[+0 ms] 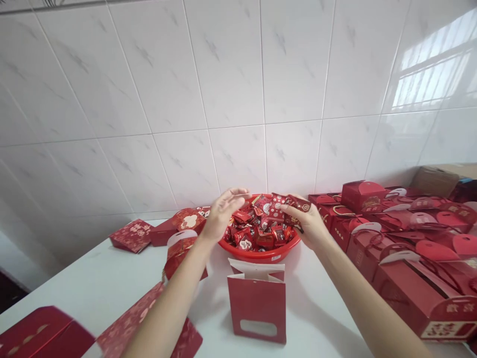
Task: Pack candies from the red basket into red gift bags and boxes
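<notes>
A round red basin (259, 255) holds many small red-wrapped packets. My right hand (307, 221), at the basin's right rim, is closed round several red and dark red packets (278, 206). Over the basin's left rim is my left hand (224, 211), its fingers apart and slightly curled, with nothing visible in it. In front of the basin a red paper box (257, 306) stands upright, its top open, with a pale window low on its front. Neither hand touches this box.
Rows of red gift boxes (406, 288) fill the right side. Several red boxes (132, 235) and flat red cartons (44, 333) lie at the left, partly behind my left forearm. A brown carton (434, 180) sits at the back right. A tiled wall (238, 99) rises behind the white table (100, 278).
</notes>
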The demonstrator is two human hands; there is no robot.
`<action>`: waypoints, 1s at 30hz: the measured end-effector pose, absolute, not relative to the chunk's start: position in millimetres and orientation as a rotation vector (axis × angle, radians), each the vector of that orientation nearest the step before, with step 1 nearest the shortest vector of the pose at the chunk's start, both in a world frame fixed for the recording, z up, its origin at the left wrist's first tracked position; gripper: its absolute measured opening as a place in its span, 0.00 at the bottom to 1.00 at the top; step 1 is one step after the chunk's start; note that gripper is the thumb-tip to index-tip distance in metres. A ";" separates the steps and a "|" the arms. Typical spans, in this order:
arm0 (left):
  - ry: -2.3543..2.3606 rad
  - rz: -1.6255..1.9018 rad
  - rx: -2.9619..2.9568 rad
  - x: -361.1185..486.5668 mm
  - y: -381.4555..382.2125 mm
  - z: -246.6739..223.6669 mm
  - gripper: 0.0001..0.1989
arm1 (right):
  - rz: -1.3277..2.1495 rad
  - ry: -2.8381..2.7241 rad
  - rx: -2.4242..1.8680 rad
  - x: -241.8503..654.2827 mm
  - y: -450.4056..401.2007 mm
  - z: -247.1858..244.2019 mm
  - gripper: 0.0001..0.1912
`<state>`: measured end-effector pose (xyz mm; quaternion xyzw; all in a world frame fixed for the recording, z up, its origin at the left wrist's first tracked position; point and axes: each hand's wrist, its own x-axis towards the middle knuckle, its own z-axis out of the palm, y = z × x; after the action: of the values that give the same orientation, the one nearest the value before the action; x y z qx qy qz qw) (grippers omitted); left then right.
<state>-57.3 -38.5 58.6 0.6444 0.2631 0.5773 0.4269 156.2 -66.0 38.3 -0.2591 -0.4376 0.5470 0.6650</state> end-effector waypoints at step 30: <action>0.908 0.537 2.028 -74.5 -98.0 52.7 0.23 | 0.663 -2.153 -0.817 171.7 -117.6 66.1 0.14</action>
<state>-74.5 -98.0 52.7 0.8073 0.3613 0.2137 0.4149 171.7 -117.6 66.1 -0.3176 -0.8368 0.2577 0.3640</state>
